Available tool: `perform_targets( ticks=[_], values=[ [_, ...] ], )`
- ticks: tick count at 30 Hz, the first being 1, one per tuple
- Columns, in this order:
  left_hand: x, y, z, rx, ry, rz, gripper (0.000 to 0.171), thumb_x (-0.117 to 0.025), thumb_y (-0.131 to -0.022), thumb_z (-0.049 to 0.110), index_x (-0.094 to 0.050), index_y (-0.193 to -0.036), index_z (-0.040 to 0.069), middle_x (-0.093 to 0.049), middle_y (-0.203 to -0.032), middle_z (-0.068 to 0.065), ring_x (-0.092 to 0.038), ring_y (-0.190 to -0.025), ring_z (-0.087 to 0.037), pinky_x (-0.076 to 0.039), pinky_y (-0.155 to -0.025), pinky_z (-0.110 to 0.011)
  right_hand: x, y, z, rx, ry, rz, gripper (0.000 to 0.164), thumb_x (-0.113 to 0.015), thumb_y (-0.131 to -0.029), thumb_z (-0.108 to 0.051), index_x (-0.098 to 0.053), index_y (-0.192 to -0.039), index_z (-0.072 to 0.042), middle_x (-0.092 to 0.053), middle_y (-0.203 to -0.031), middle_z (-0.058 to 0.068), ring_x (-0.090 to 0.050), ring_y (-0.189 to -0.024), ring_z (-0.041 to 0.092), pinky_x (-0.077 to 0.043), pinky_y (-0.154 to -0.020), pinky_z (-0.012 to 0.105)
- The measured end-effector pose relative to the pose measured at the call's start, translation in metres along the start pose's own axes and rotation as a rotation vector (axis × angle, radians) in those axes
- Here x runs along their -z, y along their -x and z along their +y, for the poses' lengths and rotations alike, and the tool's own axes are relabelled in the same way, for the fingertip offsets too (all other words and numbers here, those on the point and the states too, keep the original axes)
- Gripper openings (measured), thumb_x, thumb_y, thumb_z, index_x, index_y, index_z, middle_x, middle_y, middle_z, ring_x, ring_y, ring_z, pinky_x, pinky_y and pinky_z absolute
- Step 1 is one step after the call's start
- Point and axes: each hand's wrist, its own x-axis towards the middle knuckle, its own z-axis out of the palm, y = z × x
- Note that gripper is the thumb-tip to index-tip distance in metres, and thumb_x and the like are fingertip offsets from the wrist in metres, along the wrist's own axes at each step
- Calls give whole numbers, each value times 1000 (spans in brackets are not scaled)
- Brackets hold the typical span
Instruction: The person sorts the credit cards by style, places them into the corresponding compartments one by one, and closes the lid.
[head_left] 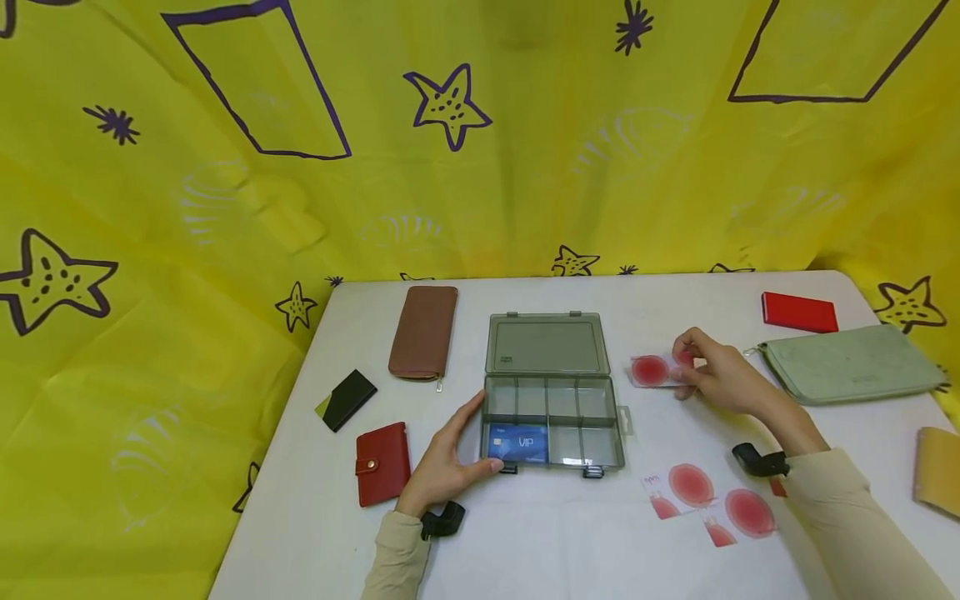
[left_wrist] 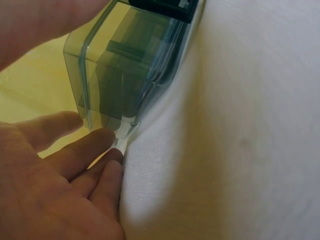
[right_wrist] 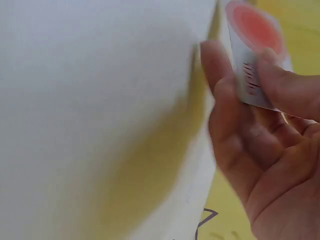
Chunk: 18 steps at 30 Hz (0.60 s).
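Observation:
My right hand [head_left: 716,371] pinches a white card [right_wrist: 254,27] with a red circle and red lettering between thumb and fingers, to the right of the box. At its fingertips in the head view, two red circles show side by side. A clear grey-green compartment box [head_left: 585,443] stands with its lid [head_left: 549,344] raised back. In its front left compartment lies a blue VIP card [head_left: 517,443]. My left hand [head_left: 450,467] rests against the box's left side, fingers extended along it and thumb at the front left corner.
Two more red-circle cards [head_left: 692,486] lie front right. Left of the box are a brown wallet [head_left: 423,332], a black card holder [head_left: 350,400] and a red snap wallet [head_left: 382,465]. A red case [head_left: 799,312], a green zip wallet [head_left: 858,364] and a tan item [head_left: 937,471] lie right.

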Motion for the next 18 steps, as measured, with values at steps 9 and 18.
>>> perform_targets(
  ticks=[9, 18],
  values=[
    [1, -1, -1, 7, 0, -4, 101, -89, -85, 28, -32, -168, 19, -35, -173, -4, -30, -162, -26, -24, -132, -57, -17, 21, -29, 57, -297, 121, 55, -76, -93, 6, -53, -143, 0, -67, -105, 4, -78, -74, 22, -65, -67, 26],
    [-1, 0, -1, -7, 3, 4, 100, -89, -86, 26, -33, -168, 16, -36, -172, -6, -32, -161, -29, -26, -131, -56, -72, 34, -64, 72, -397, 1, 67, -86, -87, -4, -57, -148, 3, -73, -109, 16, -79, -87, 13, -63, -80, 19]
  ],
)
